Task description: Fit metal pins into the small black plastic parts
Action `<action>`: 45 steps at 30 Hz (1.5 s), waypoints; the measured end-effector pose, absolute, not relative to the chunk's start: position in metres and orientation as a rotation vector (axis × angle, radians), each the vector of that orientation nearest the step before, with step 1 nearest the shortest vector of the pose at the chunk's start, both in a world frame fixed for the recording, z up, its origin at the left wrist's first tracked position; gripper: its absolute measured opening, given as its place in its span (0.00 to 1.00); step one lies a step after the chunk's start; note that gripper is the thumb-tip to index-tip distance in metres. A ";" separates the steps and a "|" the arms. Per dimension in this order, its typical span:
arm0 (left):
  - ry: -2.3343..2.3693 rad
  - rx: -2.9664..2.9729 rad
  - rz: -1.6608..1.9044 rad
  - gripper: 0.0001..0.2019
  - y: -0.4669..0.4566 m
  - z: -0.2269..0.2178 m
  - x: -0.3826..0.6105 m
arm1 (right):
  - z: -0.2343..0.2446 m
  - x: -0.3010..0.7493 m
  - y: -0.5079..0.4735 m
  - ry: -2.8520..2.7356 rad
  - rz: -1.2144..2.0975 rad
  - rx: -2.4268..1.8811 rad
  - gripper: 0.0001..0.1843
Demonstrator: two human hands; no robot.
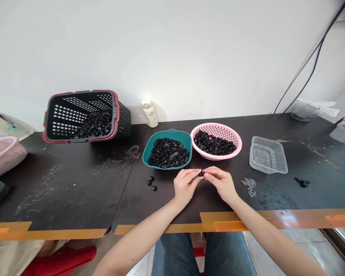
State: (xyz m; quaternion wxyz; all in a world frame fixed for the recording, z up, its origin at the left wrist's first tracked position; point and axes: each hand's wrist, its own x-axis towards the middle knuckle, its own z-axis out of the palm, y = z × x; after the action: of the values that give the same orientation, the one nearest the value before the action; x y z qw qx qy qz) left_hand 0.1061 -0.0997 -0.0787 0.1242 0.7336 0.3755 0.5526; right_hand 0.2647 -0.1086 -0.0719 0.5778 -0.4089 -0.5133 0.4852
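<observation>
Both hands meet over the table in front of the baskets, fingertips pinched on one small black part (201,173). My left hand (185,186) grips it from the left, and my right hand (220,183) from the right; the fingers cover most of it. Just behind them stand a teal basket (145,155) heaped with round black pieces (168,153) and a pink basket (237,140) of small black parts (214,143). Several round black caps (151,183) lie left of my left hand. Right of my right hand are a pile of small metal pins (249,186) and a clear plastic tub (268,155).
A dark basket with a red rim (116,115) leans at the back left, black pieces inside. A white bottle (150,114) stands by the wall. Small black parts (301,182) lie at the right. Orange tape (290,218) runs along the table's front edge.
</observation>
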 end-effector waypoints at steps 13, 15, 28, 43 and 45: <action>1.107 2.129 1.599 0.09 -0.100 -0.081 0.107 | -0.072 0.264 -0.110 -1.182 1.247 -0.938 0.10; 1.109 2.128 1.598 0.09 -0.099 -0.081 0.107 | -0.072 0.264 -0.110 -1.146 1.300 -0.925 0.11; 1.079 2.196 1.576 0.12 -0.099 -0.083 0.106 | -0.072 0.266 -0.107 -0.895 1.613 -0.835 0.13; 1.069 2.235 1.523 0.13 -0.098 -0.084 0.105 | -0.071 0.268 -0.104 -0.920 1.616 -0.817 0.11; 1.066 2.224 1.535 0.13 -0.097 -0.084 0.105 | -0.073 0.267 -0.104 -0.983 1.480 -0.876 0.10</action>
State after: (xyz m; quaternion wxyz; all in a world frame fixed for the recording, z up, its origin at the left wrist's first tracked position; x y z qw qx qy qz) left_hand 0.1051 -0.0972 -0.0842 0.1179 0.7602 0.3645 0.5247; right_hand 0.2673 -0.1037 -0.0733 0.5483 -0.3698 -0.4151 0.6248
